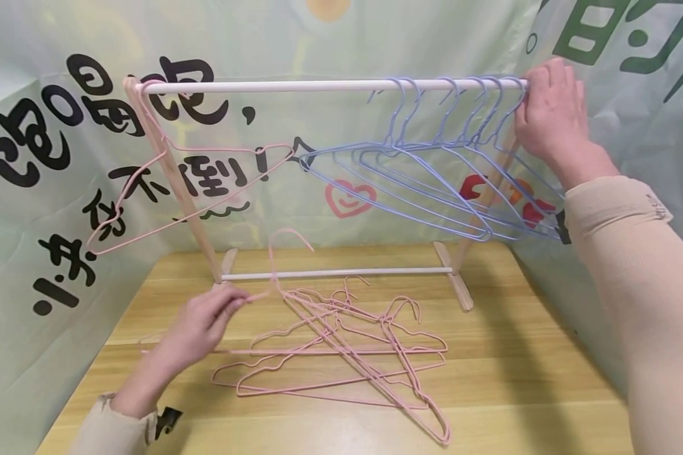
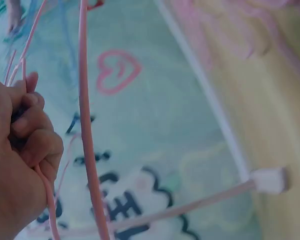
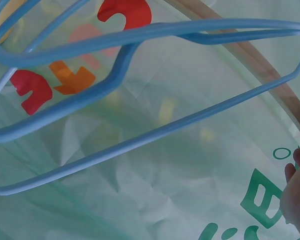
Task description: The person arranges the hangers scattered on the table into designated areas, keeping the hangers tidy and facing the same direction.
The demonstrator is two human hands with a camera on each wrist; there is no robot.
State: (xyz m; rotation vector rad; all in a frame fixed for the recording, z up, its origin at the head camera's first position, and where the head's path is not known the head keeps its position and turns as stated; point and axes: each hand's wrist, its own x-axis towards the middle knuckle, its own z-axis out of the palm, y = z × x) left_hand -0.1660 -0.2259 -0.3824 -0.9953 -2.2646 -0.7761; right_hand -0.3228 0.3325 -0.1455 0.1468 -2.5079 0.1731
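My left hand [image 1: 205, 322] grips a pink hanger [image 1: 270, 256] by its shoulder wire, hook upward, in front of the rack's lower bar. Curled fingers [image 2: 40, 145] wrap the pink wire in the left wrist view. At the right end of the clothes rack's white top bar [image 1: 296, 86], my right hand [image 1: 552, 110] holds the corner by the wooden post. Beside that hand, several blue hangers [image 1: 432, 155] hang bunched on the bar. One pink hanger [image 1: 216, 150] hangs at the bar's left end.
Several pink hangers [image 1: 341, 382] lie tangled on the wooden table [image 1: 523, 379] in front of the rack. The rack's wooden feet [image 1: 461, 294] stand near the table's back. A printed pale green cloth [image 1: 262, 38] hangs behind and at both sides.
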